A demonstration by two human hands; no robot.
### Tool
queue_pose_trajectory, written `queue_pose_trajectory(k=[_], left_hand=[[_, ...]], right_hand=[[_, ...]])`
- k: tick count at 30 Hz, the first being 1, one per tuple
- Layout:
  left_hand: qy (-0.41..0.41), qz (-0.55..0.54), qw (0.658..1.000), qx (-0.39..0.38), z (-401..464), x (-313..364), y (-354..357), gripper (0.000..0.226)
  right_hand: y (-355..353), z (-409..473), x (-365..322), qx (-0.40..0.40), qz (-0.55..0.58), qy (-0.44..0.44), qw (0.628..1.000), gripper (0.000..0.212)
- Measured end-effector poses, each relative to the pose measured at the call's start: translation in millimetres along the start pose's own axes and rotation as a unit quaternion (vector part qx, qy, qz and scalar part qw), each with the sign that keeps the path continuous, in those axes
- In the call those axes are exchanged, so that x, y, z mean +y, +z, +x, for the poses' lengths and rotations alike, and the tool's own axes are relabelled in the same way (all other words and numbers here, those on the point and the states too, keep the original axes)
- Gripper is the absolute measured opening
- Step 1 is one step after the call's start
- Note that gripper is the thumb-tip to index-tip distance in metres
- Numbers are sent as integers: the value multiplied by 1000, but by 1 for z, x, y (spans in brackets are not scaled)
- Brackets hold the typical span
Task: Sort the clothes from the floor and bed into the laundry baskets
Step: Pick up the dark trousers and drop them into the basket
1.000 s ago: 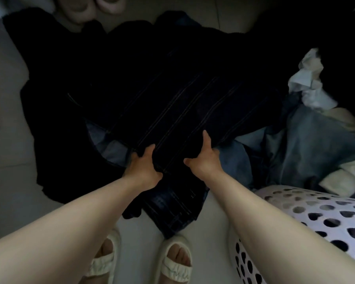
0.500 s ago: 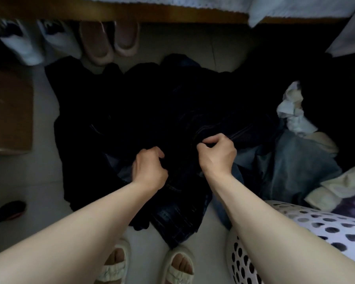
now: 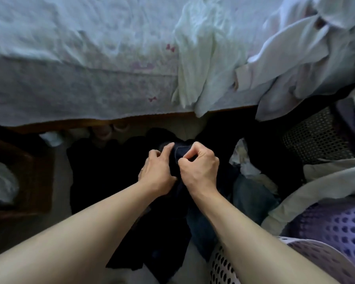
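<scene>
Both hands hold a dark navy garment (image 3: 176,222) lifted off the floor pile; it hangs down between my forearms. My left hand (image 3: 157,173) grips its upper edge from the left and my right hand (image 3: 199,171) pinches the same edge from the right, fingers curled. More dark clothes (image 3: 94,171) lie on the floor under the bed's edge. A blue denim piece (image 3: 252,197) and pale crumpled clothes (image 3: 248,165) lie to the right. A white perforated laundry basket (image 3: 219,267) sits at bottom right, a purple one (image 3: 340,228) behind it. White garments (image 3: 203,58) lie on the bed.
The bed (image 3: 70,68) with a pale sheet fills the top. A dark mesh basket (image 3: 316,136) stands at the right under draped pale cloth (image 3: 316,58). A brown wooden box (image 3: 29,177) stands at the left. Shoes (image 3: 111,130) sit under the bed.
Both hands have gathered the dark garment and raised it from the floor, moving closer together. The view has tilted up, so the bed now fills the top.
</scene>
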State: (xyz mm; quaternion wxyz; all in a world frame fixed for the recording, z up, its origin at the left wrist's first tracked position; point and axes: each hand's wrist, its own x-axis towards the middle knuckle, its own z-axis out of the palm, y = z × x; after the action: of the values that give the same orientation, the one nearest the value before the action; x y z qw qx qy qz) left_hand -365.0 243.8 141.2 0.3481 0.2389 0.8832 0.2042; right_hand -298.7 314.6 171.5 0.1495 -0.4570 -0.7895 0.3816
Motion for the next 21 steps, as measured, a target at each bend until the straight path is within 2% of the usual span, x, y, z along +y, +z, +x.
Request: queue_pose_trajectory(k=[2,4,7,10,14,17,19,21], left_hand=[[24,3,1000,-4,-8,25,-22,82],[41,10,999,0,-20,52,-44,64],[47,29,998,29,-39,83,-75,15],[50,0,998,45,-62,104,-104,21],[85,-8,994,65,-95,130,-135,17],[77,-47,990,105,-120,147,-161,14],[74,-61,987,127,-133,155,-181,11],[85,-71,984,138,-144,164,-201,5]], right_hand=[[-23,-3,-24,0,8,-19,1000,24],[-48,-8,-48,6,18,-39,999,31],[-80,-12,-77,16,32,-61,998,31],[-115,-19,-106,43,20,-93,995,31],[-155,-26,-144,92,12,-102,990,24],[-181,-34,-172,93,-3,-107,990,18],[-197,-42,-187,79,-25,-114,990,24],[-211,-55,-199,68,-47,-120,989,40]])
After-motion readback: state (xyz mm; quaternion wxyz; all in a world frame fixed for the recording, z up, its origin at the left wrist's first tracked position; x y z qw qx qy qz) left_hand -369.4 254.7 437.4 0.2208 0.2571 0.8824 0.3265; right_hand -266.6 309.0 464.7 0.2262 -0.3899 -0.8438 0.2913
